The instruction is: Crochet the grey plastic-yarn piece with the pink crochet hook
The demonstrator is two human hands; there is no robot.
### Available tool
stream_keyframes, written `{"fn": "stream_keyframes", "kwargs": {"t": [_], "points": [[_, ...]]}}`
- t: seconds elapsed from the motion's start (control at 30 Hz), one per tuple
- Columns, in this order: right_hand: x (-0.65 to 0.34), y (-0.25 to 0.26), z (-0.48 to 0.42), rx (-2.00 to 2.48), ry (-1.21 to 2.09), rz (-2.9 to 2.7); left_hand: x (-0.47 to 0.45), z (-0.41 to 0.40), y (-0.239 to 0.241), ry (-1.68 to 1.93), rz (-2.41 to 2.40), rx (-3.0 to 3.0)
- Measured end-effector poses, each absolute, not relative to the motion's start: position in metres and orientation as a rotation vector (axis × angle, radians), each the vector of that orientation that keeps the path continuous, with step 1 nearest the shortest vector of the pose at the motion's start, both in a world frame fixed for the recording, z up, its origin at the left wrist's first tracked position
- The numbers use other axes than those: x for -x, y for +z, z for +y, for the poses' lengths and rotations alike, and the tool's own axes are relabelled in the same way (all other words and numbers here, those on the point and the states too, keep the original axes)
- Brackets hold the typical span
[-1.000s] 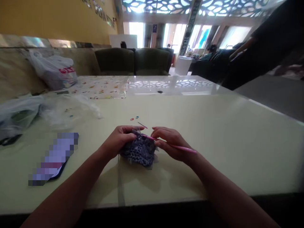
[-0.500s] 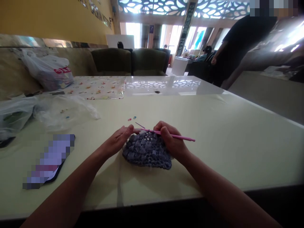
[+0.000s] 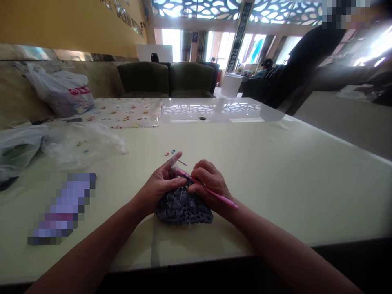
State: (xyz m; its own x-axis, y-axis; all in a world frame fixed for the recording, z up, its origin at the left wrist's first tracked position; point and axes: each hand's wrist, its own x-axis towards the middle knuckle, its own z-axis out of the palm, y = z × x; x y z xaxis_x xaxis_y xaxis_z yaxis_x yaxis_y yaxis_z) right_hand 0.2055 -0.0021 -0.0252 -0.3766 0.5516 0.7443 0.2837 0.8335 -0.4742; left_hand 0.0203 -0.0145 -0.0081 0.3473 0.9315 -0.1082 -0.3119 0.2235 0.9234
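Note:
A dark grey-blue crochet piece (image 3: 182, 206) hangs between my hands just over the table's near part. My left hand (image 3: 161, 183) pinches its upper left edge, thumb on top and index finger raised. In my right hand (image 3: 210, 181) is a pink crochet hook (image 3: 222, 198), its tip pointing left at the top of the piece and its handle slanting down to the right. The yarn at the hook tip is too fine to follow. Just beyond lie a thin needle (image 3: 182, 162), a red stitch marker (image 3: 166, 154) and a blue stitch marker (image 3: 173, 151).
A phone (image 3: 64, 208) lies on the table (image 3: 290, 183) at left. Behind it are a clear plastic bag (image 3: 101, 147) and a full white carrier bag (image 3: 67, 90). Green chairs (image 3: 191, 79) stand beyond the table; a person in dark clothes (image 3: 309, 57) is at right.
The hook has turned, its handle end now lower and nearer me. My left index finger has lifted, and the right hand has shifted left. The person at right has leaned leftward.

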Motion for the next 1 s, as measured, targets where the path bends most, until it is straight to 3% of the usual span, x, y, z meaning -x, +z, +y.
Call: {"fn": "stream_keyframes", "kwargs": {"t": [0.3,0.47,0.6,0.77,1.0], "points": [[-0.209,-0.024,0.012,0.487,-0.091,-2.234,-0.018,-0.015,-0.007,0.857,0.874,-1.122],[-0.205,-0.025,0.009,0.668,-0.403,-2.263,-0.023,-0.017,-0.004,1.021,1.079,-1.242],[-0.199,-0.026,-0.004,0.799,-0.533,-2.170,-0.025,-0.018,-0.003,1.024,0.969,-0.962],[-0.198,-0.022,-0.017,0.719,-0.560,-2.096,-0.021,-0.017,0.001,0.826,0.771,-0.742],[-0.211,-0.020,-0.008,0.437,-0.316,-2.126,-0.009,-0.013,0.002,0.773,0.617,-0.789]]}}
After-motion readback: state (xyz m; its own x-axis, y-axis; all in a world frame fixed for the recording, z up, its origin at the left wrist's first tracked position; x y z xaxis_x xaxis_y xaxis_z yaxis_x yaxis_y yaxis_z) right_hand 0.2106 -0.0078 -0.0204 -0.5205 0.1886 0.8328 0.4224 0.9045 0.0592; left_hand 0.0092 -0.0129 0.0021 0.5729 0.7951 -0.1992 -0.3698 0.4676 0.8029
